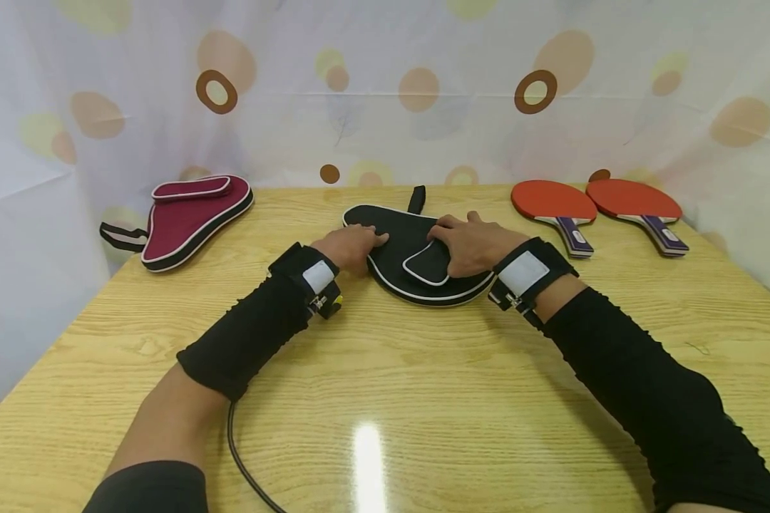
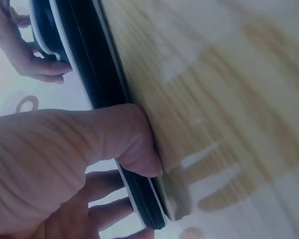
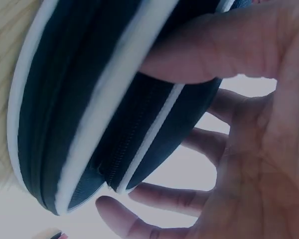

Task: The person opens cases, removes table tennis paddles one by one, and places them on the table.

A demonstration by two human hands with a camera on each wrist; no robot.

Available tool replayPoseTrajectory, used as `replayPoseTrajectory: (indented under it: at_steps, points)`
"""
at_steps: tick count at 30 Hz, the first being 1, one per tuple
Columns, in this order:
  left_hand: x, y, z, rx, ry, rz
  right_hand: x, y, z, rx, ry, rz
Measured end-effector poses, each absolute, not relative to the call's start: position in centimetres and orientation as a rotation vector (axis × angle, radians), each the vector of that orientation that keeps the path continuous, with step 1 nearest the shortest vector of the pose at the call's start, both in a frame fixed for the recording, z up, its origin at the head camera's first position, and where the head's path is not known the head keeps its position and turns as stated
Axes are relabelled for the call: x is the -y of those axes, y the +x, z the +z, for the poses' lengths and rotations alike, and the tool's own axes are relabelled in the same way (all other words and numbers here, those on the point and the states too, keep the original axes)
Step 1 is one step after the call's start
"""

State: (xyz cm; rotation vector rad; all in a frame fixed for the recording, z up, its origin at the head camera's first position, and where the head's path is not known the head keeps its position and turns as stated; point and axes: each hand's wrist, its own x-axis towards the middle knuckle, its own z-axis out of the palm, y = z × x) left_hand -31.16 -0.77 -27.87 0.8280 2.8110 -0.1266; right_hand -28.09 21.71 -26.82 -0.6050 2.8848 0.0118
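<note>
A black table tennis paddle case (image 1: 403, 229) with white piping lies flat on the wooden table, its strap pointing to the back. At its narrower left end, my left hand (image 1: 348, 248) grips the edge, the thumb on the zipped side wall (image 2: 109, 64) and the fingers across the case. My right hand (image 1: 478, 246) holds the raised small pocket (image 1: 428, 265) on the case's wide part. In the right wrist view the thumb (image 3: 189, 57) presses along the pocket's zipper side, with the fingers beyond it, partly hidden by the pocket.
A maroon paddle case (image 1: 189, 221) with a black strap lies at the back left. Two red paddles, a nearer-left one (image 1: 552, 199) and a right one (image 1: 635, 198), lie at the back right. A patterned curtain (image 1: 372, 92) hangs behind the table (image 1: 449, 399). A cable (image 1: 240, 459) trails from the left sleeve.
</note>
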Motion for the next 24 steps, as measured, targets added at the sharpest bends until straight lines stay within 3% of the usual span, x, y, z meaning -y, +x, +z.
replayPoseTrajectory:
  at_steps: [24]
  points:
    - [0.9,-30.9,-27.8,-2.660,0.952,-0.070,-19.6,-27.4,-26.8,-2.959,-0.595,0.170]
